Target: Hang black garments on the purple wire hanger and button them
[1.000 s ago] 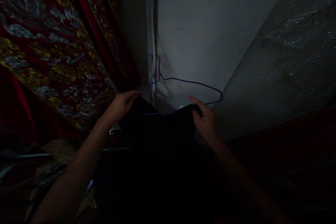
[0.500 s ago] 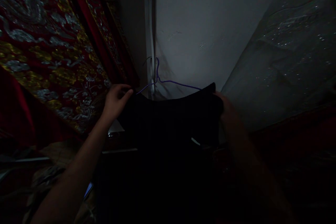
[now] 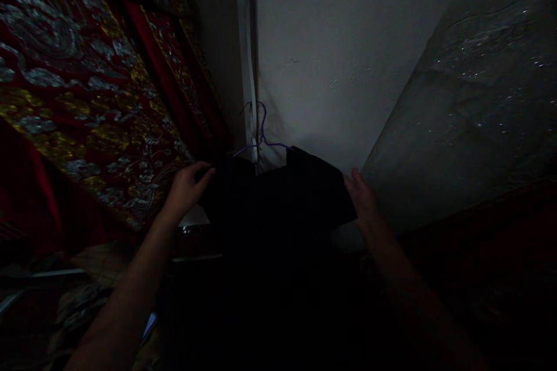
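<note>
I'm standing in a dim indoor corner where clothing and showy cloth are kept; whether it belongs to a home, a shop or a dressing room, I can't tell. Red fabric (image 3: 107, 136) thick with gold and silver ornament fills the left side. Ahead, a dark garment (image 3: 282, 208) hangs on a thin purple hanger (image 3: 263, 140) by a pale upright strip (image 3: 249, 64), before a scuffed plain wall (image 3: 331, 40). Glinting, translucent sheeting (image 3: 474, 104) covers the right. Low on the left sits jumbled clutter (image 3: 82, 308), too dark to make out.
</note>
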Action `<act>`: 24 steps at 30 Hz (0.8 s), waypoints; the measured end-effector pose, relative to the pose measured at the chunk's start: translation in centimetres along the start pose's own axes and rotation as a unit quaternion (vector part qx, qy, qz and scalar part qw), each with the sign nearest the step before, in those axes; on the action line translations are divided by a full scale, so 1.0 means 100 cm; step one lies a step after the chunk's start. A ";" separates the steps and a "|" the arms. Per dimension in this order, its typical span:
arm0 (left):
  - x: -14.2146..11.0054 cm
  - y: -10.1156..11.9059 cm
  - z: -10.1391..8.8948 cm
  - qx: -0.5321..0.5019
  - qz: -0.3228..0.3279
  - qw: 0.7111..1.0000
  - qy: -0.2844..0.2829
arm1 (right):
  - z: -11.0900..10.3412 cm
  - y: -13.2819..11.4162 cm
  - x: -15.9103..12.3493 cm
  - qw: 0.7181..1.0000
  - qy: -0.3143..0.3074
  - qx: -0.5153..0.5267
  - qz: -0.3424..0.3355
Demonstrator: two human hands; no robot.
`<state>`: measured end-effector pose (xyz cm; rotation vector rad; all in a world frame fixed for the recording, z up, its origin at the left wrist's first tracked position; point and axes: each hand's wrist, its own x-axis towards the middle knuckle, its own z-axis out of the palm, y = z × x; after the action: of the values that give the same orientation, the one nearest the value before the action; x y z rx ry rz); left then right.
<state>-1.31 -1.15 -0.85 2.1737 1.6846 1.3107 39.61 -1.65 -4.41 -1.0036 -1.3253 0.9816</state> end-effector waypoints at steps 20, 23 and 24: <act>-0.011 0.100 -0.017 -0.307 0.001 0.946 -0.101 | 0.058 -0.059 -0.057 0.935 0.337 0.108 -0.003; -0.014 0.104 -0.017 -0.396 -0.033 0.906 -0.144 | 0.067 -0.064 -0.085 0.964 0.245 0.096 -0.029; -0.015 0.105 -0.016 -0.438 -0.052 0.881 -0.168 | 0.072 -0.066 -0.096 0.983 0.160 0.075 -0.041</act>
<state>5.41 -7.11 4.98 1.5958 0.8027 1.2224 32.19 -12.67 -0.87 -0.9381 -1.0025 0.8051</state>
